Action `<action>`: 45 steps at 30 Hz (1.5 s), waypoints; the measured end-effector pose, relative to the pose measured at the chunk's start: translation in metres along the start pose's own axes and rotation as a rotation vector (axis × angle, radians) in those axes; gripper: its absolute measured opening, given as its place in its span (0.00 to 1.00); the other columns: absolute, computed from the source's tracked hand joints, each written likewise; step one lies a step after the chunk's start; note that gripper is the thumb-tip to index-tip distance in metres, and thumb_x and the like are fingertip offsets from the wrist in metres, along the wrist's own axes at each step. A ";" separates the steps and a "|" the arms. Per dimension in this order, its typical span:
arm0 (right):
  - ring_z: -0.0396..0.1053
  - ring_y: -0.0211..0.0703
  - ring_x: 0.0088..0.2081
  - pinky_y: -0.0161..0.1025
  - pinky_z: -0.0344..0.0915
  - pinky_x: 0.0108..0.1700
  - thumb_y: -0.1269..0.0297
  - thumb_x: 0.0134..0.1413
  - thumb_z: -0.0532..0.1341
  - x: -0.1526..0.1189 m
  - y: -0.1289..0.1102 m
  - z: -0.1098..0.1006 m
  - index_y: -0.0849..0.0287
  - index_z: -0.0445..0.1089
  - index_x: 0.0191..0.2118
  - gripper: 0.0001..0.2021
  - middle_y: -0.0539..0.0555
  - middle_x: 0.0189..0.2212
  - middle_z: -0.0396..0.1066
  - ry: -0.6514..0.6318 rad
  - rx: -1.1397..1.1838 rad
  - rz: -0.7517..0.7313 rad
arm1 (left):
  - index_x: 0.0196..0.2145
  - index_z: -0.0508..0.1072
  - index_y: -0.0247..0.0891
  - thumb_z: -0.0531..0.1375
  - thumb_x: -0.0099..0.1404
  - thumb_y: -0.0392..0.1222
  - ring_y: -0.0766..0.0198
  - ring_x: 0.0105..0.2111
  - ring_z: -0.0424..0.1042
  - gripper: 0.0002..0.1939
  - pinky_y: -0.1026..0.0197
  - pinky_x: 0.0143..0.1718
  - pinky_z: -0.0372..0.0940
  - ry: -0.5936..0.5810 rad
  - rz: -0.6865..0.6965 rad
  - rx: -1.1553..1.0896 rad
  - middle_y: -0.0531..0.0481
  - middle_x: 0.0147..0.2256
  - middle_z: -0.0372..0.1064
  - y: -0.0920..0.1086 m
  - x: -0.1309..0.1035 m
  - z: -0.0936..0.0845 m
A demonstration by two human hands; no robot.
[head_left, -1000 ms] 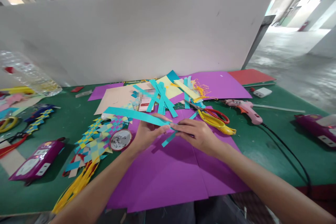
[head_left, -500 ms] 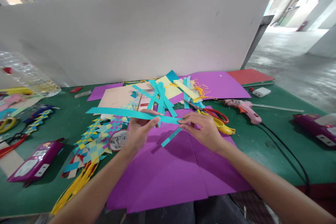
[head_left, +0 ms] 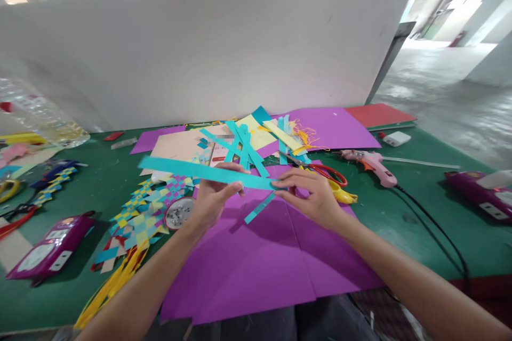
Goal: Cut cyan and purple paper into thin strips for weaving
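Observation:
A long turquoise paper strip (head_left: 192, 168) stretches between my hands above purple card sheets (head_left: 248, 256). Its middle rests across the fingers of my left hand (head_left: 218, 194), the thumb just under its lower edge. My right hand (head_left: 308, 192) pinches the strip's right end between thumb and fingers. From below those fingertips a narrower turquoise strip (head_left: 260, 208) slants down to the left; whether it joins the long one is hidden. Behind my hands lies a heap of loose turquoise strips (head_left: 250, 149).
Woven paper pieces (head_left: 146, 208), a round dish (head_left: 180, 213) and yellow cords (head_left: 114, 287) lie left. Red-handled scissors (head_left: 330, 175), a yellow-handled tool (head_left: 344, 194) and a pink glue gun (head_left: 370, 165) with its cord lie right. A white panel (head_left: 200, 58) stands behind.
The long strip's left end has shifted slightly right and its near part tilts differently. A short turquoise piece seen by my left thumb no longer shows there. My right hand keeps its pinch.

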State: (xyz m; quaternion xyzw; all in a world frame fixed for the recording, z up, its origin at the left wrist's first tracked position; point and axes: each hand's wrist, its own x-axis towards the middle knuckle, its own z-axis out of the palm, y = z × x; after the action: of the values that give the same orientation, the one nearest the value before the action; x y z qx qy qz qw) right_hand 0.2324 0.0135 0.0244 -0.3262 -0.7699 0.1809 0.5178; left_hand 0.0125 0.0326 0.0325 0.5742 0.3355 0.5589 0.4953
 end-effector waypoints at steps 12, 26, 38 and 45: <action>0.73 0.41 0.35 0.42 0.72 0.38 0.67 0.54 0.62 -0.002 -0.006 0.011 0.54 0.76 0.37 0.06 0.52 0.33 0.76 -0.028 0.066 0.029 | 0.32 0.77 0.39 0.70 0.50 0.40 0.58 0.36 0.75 0.11 0.57 0.41 0.70 -0.062 0.016 0.398 0.48 0.33 0.76 0.004 -0.010 0.007; 0.67 0.35 0.27 0.33 0.65 0.29 0.62 0.47 0.66 0.000 -0.008 0.011 0.60 0.73 0.34 0.09 0.51 0.29 0.73 -0.213 0.247 0.351 | 0.36 0.76 0.42 0.69 0.51 0.39 0.60 0.30 0.74 0.12 0.57 0.32 0.72 0.102 0.014 0.234 0.50 0.30 0.75 -0.010 -0.014 0.007; 0.68 0.37 0.25 0.35 0.66 0.27 0.60 0.48 0.65 -0.002 -0.005 0.013 0.58 0.76 0.37 0.10 0.51 0.25 0.73 -0.064 0.347 0.428 | 0.34 0.76 0.42 0.69 0.51 0.40 0.59 0.33 0.74 0.10 0.57 0.35 0.71 0.058 -0.010 0.248 0.51 0.32 0.76 -0.009 -0.018 0.011; 0.65 0.34 0.21 0.32 0.61 0.23 0.60 0.46 0.67 -0.001 -0.009 0.015 0.60 0.74 0.28 0.08 0.48 0.20 0.70 -0.011 0.416 0.482 | 0.35 0.76 0.47 0.68 0.52 0.43 0.52 0.37 0.75 0.10 0.50 0.39 0.71 0.045 -0.003 0.310 0.51 0.33 0.76 -0.008 -0.021 0.012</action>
State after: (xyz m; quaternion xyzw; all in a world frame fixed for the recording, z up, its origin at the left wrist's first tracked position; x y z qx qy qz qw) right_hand 0.2161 0.0069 0.0231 -0.3852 -0.6197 0.4537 0.5116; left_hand 0.0229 0.0129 0.0198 0.6306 0.4297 0.5123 0.3940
